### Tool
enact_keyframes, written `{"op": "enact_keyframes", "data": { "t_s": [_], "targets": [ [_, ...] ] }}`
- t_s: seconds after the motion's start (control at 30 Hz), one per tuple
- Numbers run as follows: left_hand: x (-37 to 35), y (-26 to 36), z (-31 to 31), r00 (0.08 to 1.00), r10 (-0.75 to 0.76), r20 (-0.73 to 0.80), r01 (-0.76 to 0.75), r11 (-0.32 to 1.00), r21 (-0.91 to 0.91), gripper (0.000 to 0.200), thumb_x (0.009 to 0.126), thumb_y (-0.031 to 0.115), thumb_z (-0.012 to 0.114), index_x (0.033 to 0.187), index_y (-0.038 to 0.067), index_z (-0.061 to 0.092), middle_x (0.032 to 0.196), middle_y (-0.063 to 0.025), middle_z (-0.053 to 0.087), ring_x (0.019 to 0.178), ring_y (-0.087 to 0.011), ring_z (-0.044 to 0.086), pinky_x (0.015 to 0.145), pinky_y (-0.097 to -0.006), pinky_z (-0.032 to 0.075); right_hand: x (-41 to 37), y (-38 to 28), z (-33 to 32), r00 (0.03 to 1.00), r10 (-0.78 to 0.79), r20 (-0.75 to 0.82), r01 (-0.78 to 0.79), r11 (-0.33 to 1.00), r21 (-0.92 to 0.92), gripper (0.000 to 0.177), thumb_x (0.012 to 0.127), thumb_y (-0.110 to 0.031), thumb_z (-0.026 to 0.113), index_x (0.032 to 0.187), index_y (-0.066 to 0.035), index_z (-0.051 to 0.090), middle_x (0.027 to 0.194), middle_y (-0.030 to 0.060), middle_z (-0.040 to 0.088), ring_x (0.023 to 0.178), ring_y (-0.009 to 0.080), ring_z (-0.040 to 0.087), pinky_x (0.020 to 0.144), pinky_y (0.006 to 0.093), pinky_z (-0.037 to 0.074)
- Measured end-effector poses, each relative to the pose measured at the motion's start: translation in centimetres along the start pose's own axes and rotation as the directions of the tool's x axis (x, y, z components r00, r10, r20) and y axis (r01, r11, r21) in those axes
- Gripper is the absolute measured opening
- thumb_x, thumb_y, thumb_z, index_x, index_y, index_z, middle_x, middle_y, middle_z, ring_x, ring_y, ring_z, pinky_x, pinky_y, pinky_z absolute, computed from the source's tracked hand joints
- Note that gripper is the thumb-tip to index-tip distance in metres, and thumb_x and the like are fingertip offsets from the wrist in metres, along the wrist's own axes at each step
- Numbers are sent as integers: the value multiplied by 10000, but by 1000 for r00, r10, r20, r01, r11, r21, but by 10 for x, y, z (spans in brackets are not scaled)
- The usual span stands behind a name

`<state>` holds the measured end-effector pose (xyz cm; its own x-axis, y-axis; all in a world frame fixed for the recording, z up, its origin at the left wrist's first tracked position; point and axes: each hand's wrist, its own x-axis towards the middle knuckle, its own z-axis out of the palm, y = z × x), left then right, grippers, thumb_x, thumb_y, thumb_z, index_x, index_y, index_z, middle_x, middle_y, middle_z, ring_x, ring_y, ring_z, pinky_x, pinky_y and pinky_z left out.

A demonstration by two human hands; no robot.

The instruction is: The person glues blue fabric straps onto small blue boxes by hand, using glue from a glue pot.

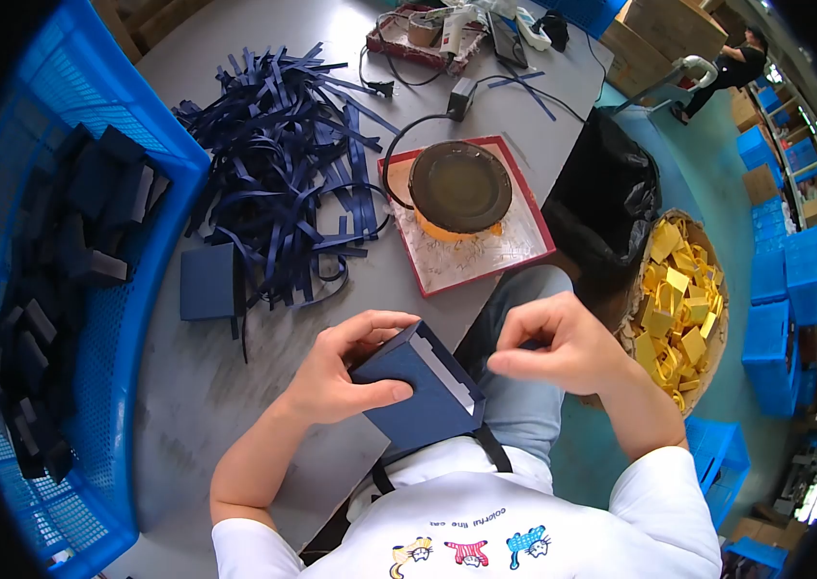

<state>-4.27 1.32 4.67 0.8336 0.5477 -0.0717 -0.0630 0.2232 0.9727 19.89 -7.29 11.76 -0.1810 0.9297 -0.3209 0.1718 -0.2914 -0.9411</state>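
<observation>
My left hand (pixel 355 372) is closed round a dark blue box (pixel 423 391), which it holds tilted over my lap, a white inner edge showing along one side. To the right of the box, and apart from it, my right hand (pixel 558 345) is raised with its fingers curled; whether something small is between them is hidden. On the grey table, a second dark blue box (pixel 211 282) lies beside a tangled heap of dark blue ribbons (pixel 278 164). A round pot (pixel 461 188) stands on a red-edged tray (pixel 534 227).
A blue crate (pixel 162 193) of dark boxes fills the left. Right of the table are a black bag (pixel 606 183) and a container of yellow pieces (pixel 678 299). Cables and tools in a red tray (pixel 389 43) lie at the back. A person (pixel 741 63) is far right.
</observation>
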Motion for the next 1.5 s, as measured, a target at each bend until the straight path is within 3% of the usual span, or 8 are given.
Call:
{"op": "enact_keyframes", "data": {
  "t_s": [0.73, 1.03, 1.1, 1.17, 1.27, 1.33, 1.43, 1.5],
  "targets": [
    [-6, 13, 3, 986, 160, 38, -164, 978, 129, 598, 623, 61, 766, 1163, -28, 526, 976, -113, 620, 875, -157, 618, 813, -260, 468, -3, -8, 22, 991, -43, 127, 92, 906, -414, 176, 746, -142, 619, 708, 29, 616, 635, 147, 616, 518, 254, 577, 508, 306, 456],
    [-4, 9, 4, 982, 188, 17, -187, 960, 209, 587, 636, 28, 758, 1168, -32, 517, 962, -105, 627, 868, -143, 616, 791, -248, 473, 0, 22, 28, 945, -317, 85, 291, 691, -662, 128, 711, -114, 695, 743, -3, 639, 662, 84, 615, 507, 170, 582, 460, 245, 461],
    [-4, 8, 3, 989, 150, -10, -149, 984, 94, 584, 650, 27, 751, 1176, -32, 504, 960, -105, 627, 867, -140, 612, 783, -246, 474, 0, 19, 16, 978, -200, 58, 202, 850, -486, 160, 712, -122, 710, 801, -6, 643, 748, 90, 626, 644, 171, 612, 546, 256, 481],
    [-5, 8, 1, 993, 109, -45, -110, 994, -26, 582, 664, 26, 745, 1185, -31, 492, 958, -105, 626, 866, -137, 608, 776, -245, 474, -1, 22, 4, 867, -462, -186, 382, 856, -348, 144, 771, -121, 674, 842, -4, 630, 820, 81, 616, 804, 170, 576, 701, 275, 453],
    [-4, 6, -1, 986, 157, -58, -158, 987, -19, 579, 683, 29, 735, 1196, -27, 473, 961, -109, 624, 860, -131, 600, 766, -243, 473, -17, 44, 3, 822, -274, -500, 327, 945, 20, 194, 828, -138, 588, 685, -13, 628, 722, 71, 600, 585, 69, 448, 534, 210, 337],
    [-2, 5, -1, 988, 139, -69, -140, 990, -16, 573, 682, 30, 734, 1192, -24, 477, 962, -108, 623, 848, -126, 596, 765, -237, 468, -21, 50, 16, 934, -72, -349, 164, 956, 243, 287, 825, -174, 582, 602, 3, 614, 654, 78, 592, 569, 74, 445, 519, 221, 343],
    [0, -1, 1, 990, 126, -65, -125, 992, 23, 572, 681, 32, 732, 1191, -20, 477, 964, -105, 621, 845, -120, 593, 764, -236, 466, -12, 67, 40, 978, 158, -138, -57, 832, 551, 229, 873, -186, 568, 819, 24, 643, 602, 19, 511, 545, 71, 403, 519, 216, 329],
    [2, -3, 3, 992, 98, -73, -96, 995, 30, 567, 684, 34, 727, 1191, -17, 478, 960, -102, 621, 843, -117, 591, 764, -236, 466, -4, 66, 42, 963, 191, -192, 13, 675, 737, 218, 884, -191, 580, 895, 22, 625, 579, -14, 443, 534, 68, 377, 508, 208, 310]
  ]
}}
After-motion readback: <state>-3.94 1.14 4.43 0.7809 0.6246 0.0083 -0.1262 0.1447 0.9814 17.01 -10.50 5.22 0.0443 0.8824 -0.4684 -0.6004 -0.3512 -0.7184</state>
